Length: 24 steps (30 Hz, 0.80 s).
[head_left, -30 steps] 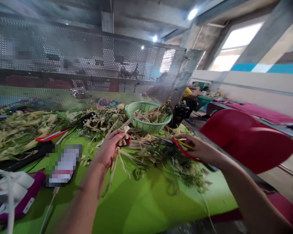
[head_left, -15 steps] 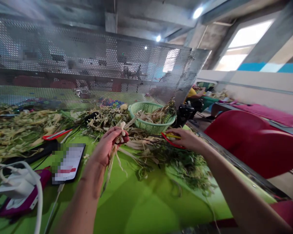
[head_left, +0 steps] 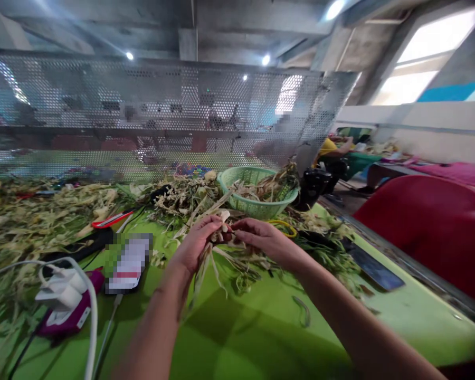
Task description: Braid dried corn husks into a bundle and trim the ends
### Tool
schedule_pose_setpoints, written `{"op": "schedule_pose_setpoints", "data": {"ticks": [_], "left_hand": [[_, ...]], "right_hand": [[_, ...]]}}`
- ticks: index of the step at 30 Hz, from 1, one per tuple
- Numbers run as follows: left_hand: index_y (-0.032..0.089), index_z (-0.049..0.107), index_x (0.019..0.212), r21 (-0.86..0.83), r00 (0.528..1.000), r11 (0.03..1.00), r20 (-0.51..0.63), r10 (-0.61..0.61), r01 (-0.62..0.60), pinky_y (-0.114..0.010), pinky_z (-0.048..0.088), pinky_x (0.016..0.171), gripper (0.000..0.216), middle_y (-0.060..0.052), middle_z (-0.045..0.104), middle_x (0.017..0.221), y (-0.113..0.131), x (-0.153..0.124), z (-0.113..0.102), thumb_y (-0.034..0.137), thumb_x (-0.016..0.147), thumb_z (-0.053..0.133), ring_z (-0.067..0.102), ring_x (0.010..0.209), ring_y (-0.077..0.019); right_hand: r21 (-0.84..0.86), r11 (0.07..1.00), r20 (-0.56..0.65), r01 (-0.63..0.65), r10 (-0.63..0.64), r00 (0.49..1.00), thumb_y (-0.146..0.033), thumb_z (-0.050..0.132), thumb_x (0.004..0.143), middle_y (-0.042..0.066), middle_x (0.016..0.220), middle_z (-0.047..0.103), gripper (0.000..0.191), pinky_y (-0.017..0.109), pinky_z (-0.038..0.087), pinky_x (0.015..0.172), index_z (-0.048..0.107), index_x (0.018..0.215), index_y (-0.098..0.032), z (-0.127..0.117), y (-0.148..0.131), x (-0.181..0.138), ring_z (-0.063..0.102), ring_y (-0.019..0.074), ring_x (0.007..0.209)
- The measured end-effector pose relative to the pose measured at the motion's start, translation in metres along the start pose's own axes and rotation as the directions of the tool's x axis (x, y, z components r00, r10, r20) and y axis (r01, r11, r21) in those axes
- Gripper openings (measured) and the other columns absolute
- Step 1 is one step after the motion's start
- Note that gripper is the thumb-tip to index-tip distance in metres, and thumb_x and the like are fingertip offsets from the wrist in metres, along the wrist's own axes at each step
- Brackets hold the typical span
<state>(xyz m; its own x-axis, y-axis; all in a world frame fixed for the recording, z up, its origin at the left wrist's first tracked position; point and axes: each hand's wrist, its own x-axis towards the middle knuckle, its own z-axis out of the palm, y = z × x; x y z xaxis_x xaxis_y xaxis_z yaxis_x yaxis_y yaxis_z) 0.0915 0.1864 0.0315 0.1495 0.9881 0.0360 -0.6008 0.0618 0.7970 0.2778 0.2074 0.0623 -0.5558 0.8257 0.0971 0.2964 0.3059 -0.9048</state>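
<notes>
Left hand [head_left: 196,244] grips a dried stalk bundle [head_left: 206,258] above the desk [head_left: 237,338] while right hand [head_left: 261,238] pinches its tip, apparently stripping it; a steady pull seems needed next.

Bare green table [head_left: 237,338] lies open in front, below the left hand [head_left: 196,248] and right hand [head_left: 261,240], which meet over it. Beyond them, heaped dry leaves [head_left: 182,198] and a green basket [head_left: 257,192] block the way, backed by a perforated metal screen [head_left: 162,111]. To the left, a phone [head_left: 129,262], a white charger [head_left: 63,287] and cables crowd the table; a dark phone [head_left: 374,269] lies on the right.
</notes>
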Motion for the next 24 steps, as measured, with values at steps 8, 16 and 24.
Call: {"op": "schedule_pose_setpoints", "data": {"ticks": [8,16,24], "left_hand": [[0.015,0.057,0.08,0.016,0.998,1.0,-0.058,0.016,-0.015,-0.024,0.052,0.067,0.023,-0.002,0.068,0.074,0.003,0.001,-0.005,0.027,0.068,0.073,0.064,0.062,-0.011],[0.015,0.058,0.08,0.079,0.997,0.997,-0.066,0.028,-0.023,-0.021,0.049,0.062,0.021,-0.004,0.071,0.088,0.001,0.001,-0.001,0.026,0.068,0.073,0.06,0.059,-0.0076],[0.016,0.058,0.08,0.104,0.994,0.989,0.018,-0.111,0.108,-0.025,0.049,0.066,0.033,-0.002,0.067,0.077,-0.016,0.001,0.009,0.036,0.064,0.078,0.063,0.064,-0.0122]], "right_hand": [[-0.171,0.982,-0.39,0.082,-0.144,0.91,-0.043,0.064,0.077,0.0,0.066,0.06,0.026,0.023,0.037,0.053,0.064,0.078,-0.017,-0.007,0.03,-0.001,0.05,0.0128,0.059],[-0.546,0.831,-0.39,0.112,-0.37,0.843,-0.033,0.058,0.084,0.001,0.072,0.066,0.015,0.025,0.042,0.062,0.066,0.081,-0.021,-0.004,0.026,-0.012,0.058,0.0158,0.064],[-0.544,0.821,-0.35,0.173,-0.409,0.843,-0.032,0.056,0.086,0.003,0.074,0.067,0.014,0.027,0.045,0.066,0.066,0.083,-0.023,0.005,0.024,-0.013,0.06,0.0177,0.067]]}}
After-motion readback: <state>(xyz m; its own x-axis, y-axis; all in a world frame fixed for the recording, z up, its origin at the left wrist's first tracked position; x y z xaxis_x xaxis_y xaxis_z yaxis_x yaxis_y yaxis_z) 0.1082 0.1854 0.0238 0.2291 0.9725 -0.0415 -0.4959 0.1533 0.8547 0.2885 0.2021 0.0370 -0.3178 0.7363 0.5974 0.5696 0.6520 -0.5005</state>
